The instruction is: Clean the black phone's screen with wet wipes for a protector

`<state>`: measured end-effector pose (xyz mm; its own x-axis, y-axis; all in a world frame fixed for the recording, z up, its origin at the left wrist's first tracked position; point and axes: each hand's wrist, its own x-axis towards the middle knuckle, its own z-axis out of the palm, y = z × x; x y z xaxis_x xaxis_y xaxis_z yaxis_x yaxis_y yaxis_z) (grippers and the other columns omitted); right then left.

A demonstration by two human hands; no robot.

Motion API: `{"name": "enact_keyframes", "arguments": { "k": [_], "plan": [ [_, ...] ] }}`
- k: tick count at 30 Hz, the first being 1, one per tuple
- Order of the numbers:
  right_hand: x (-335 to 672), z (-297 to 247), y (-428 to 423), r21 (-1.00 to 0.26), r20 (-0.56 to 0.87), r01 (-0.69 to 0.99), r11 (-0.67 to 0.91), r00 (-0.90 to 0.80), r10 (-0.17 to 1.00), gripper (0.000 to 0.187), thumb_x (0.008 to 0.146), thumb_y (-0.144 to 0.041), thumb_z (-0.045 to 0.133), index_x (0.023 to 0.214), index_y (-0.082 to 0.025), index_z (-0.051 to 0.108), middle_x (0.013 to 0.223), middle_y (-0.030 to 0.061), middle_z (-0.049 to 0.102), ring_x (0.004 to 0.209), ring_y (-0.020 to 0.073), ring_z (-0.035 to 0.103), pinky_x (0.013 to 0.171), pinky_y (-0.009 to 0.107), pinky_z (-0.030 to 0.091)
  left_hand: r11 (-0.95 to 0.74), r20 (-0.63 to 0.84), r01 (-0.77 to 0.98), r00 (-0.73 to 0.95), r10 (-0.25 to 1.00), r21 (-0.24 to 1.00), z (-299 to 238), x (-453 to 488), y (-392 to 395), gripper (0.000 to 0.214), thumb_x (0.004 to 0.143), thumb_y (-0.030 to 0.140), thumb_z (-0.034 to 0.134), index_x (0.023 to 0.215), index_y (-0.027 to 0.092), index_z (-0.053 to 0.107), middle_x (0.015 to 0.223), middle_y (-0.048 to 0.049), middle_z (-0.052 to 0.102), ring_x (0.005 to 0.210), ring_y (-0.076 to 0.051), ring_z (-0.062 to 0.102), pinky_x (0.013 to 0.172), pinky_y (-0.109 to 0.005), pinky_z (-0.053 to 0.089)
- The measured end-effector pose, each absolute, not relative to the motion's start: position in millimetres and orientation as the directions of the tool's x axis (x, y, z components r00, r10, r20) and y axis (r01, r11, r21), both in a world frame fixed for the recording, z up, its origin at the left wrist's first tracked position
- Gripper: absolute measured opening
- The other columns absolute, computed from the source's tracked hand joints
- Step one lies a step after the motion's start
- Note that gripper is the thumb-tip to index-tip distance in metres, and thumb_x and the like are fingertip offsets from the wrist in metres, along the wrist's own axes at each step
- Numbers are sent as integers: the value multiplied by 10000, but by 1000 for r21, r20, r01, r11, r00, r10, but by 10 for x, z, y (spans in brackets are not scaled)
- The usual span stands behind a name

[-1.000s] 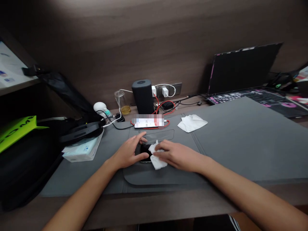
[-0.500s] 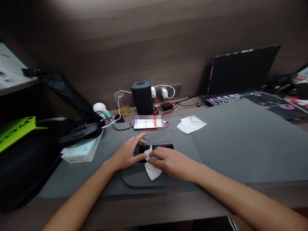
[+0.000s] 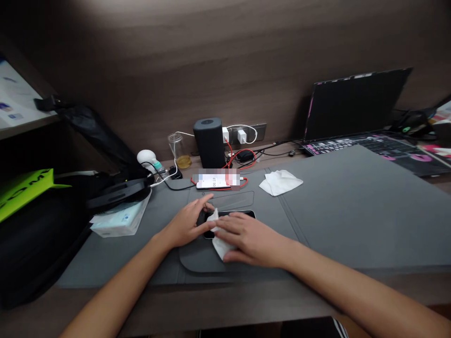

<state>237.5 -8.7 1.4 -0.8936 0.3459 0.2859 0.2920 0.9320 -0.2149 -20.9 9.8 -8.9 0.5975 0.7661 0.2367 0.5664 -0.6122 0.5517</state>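
A smartphone [image 3: 249, 214] with a dark screen and light rim lies flat on the grey desk mat, partly covered by my hands. My left hand [image 3: 188, 223] grips its left end, thumb on the near side, with the index finger stretched outward. On the screen is a crumpled white tissue [image 3: 221, 249], its near corner hanging over the phone's edge. My right hand [image 3: 252, 239] presses the tissue down with its fingers laid out over it. Just beyond the phone rests a clear, phone-sized sheet [image 3: 234, 199] with a thin dark outline.
A second phone [image 3: 213, 181] with a lit screen lies on a red cable. Another white tissue [image 3: 281, 182] sits to the right. Behind stand a black speaker [image 3: 208, 143] and a glass [image 3: 183, 159]. A tissue pack [image 3: 120, 219] is at left, an open laptop [image 3: 355, 108] at right.
My right hand has flattened from a pinch, its thumb now spread toward me over the tissue. The tissue's upper part has shifted slightly left. My left hand stays in place.
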Motion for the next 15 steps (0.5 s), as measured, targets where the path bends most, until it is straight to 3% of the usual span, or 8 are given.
{"name": "enact_keyframes", "arguments": {
  "k": [2, 5, 9, 13, 15],
  "plan": [
    [2366, 16, -104, -252, 264, 248, 935, -912, 313, 634, 981, -517, 546, 1487, -150, 439, 1514, 158, 476, 1412, 265, 426, 1189, 468, 293, -612, 238, 567, 597, 767, 551, -86, -209, 98, 680, 982, 506, 527, 1533, 228, 242, 1285, -118, 634, 1152, -267, 602, 1020, -453, 455],
    [2363, 26, -120, -318, 223, 294, 901, -901, 372, 734, 977, -520, 549, 1556, -139, 307, 1519, 160, 469, 1437, 262, 392, 1221, 505, 226, -610, 235, 568, 596, 768, 552, -77, -210, 99, 676, 984, 520, 516, 1531, 222, 251, 1283, -121, 629, 1145, -266, 603, 1019, -443, 455],
    [2374, 21, -121, -344, 207, 258, 903, -917, 341, 742, 974, -525, 548, 1546, -105, 331, 1548, 171, 424, 1467, 269, 340, 1237, 477, 212, -608, 225, 560, 604, 764, 562, -70, -214, 100, 669, 996, 545, 477, 1531, 220, 242, 1286, -121, 625, 1146, -271, 595, 1019, -452, 450],
    [2362, 14, -116, -339, 194, 335, 879, -889, 414, 772, 962, -528, 568, 1548, -90, 322, 1550, 190, 409, 1463, 293, 345, 1224, 500, 246, -602, 222, 561, 600, 769, 569, -73, -222, 97, 656, 1012, 571, 415, 1533, 208, 250, 1304, -128, 613, 1173, -275, 584, 1036, -451, 438],
    [2350, 17, -119, -338, 186, 313, 888, -902, 389, 783, 953, -536, 580, 1535, -69, 345, 1557, 197, 393, 1467, 301, 337, 1226, 492, 251, -604, 230, 552, 600, 767, 575, -73, -223, 95, 666, 1013, 600, 377, 1535, 204, 257, 1303, -128, 614, 1170, -275, 586, 1038, -448, 437]
  ]
}}
